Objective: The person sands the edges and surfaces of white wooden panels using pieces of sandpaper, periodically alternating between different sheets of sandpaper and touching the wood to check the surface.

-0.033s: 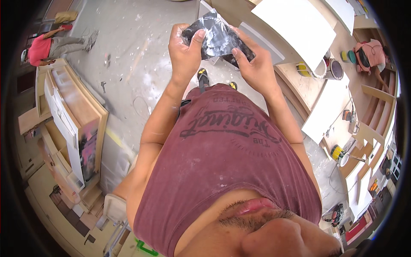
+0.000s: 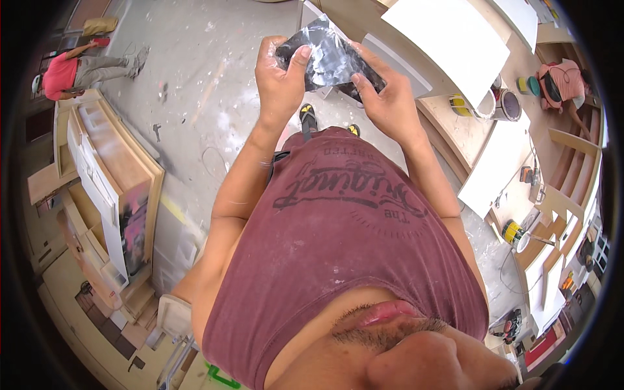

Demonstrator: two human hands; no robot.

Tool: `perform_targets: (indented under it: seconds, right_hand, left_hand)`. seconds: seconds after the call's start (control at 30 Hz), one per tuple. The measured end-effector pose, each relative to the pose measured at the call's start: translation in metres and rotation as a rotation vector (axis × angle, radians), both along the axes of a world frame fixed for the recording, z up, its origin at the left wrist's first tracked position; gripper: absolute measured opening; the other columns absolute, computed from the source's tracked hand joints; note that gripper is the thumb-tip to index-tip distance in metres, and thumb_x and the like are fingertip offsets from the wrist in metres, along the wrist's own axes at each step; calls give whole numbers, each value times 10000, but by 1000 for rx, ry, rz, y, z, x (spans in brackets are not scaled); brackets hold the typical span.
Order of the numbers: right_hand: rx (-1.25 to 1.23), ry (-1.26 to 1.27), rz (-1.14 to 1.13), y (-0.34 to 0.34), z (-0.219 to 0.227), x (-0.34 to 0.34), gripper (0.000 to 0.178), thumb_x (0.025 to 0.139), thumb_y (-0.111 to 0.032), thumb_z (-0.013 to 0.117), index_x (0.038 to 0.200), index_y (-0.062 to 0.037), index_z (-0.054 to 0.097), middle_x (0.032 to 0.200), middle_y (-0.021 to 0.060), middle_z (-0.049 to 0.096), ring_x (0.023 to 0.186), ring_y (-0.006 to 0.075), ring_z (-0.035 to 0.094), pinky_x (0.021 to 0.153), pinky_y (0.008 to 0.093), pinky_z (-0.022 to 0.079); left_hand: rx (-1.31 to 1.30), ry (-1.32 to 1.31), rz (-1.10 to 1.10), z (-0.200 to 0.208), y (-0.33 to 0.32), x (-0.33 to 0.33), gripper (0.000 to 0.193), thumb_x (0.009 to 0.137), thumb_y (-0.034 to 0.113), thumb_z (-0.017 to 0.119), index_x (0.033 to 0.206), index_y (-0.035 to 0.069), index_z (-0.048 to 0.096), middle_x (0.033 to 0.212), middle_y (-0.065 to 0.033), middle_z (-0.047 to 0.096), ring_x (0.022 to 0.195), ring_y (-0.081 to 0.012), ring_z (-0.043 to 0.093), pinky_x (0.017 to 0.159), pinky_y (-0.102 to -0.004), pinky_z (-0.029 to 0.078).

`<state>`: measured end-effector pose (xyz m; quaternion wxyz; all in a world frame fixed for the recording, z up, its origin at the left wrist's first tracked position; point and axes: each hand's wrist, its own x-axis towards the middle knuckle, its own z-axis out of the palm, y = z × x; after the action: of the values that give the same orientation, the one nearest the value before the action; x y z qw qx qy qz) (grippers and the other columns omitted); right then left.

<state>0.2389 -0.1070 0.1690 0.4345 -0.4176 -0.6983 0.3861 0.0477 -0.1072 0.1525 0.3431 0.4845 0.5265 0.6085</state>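
Both hands grip a black sheet (image 2: pixel 333 62) with whitish, powdery smears across its face; it looks like a piece of used sandpaper, though its grain cannot be made out. On its left edge my left hand (image 2: pixel 281 75) is closed, thumb on top and fingers behind. My right hand (image 2: pixel 389 94) pinches the lower right side the same way. The sheet is held up in front of my body, over the floor, slightly bent with a corner pointing away from me. The fingers under it are mostly hidden.
White panels (image 2: pixel 448 39) lie on a wooden workbench to the right, with paint buckets (image 2: pixel 508 106) and a cordless tool (image 2: pixel 528 174). A wooden cabinet (image 2: pixel 140 175) stands at left. One person (image 2: pixel 62 75) is at far left, another (image 2: pixel 562 84) at far right.
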Motion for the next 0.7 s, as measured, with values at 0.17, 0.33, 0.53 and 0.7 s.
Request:
perform_targets:
  seconds: [0.17, 0.33, 0.53, 0.7]
  right_hand:
    - [-150, -167, 106, -1, -2, 4, 436, 893, -46, 580, 1329, -43, 574, 1230, 215, 645, 897, 311, 693, 839, 353, 515]
    - [-77, 151, -8, -4, -2, -5, 420, 901, -36, 568, 1317, -85, 595, 1185, 219, 663, 915, 328, 690, 828, 348, 514]
    - [-178, -120, 45, -2, 12, -8, 437, 905, -43, 569, 1339, -88, 573, 1179, 206, 668, 854, 311, 680, 825, 324, 515]
    - [-252, 86, 49, 6, -8, -10, 404, 949, -160, 598, 1337, -52, 563, 1071, 121, 709, 848, 236, 687, 817, 305, 517]
  left_hand:
    - [53, 251, -67, 9, -4, -7, 238, 928, 145, 694, 1004, 10, 513, 821, 6, 575, 733, -50, 514, 648, -207, 448]
    - [-15, -34, 34, -1, 6, -13, 235, 924, 148, 701, 992, 10, 524, 823, 6, 574, 743, -52, 507, 651, -214, 443]
    - [35, 137, 64, -4, 5, -16, 218, 934, 142, 687, 1002, 18, 521, 818, 16, 555, 736, -47, 490, 658, -208, 436]
    - [83, -62, 79, -8, 6, -15, 246, 937, 152, 687, 1035, 11, 510, 862, 2, 564, 763, -54, 502, 667, -207, 438]
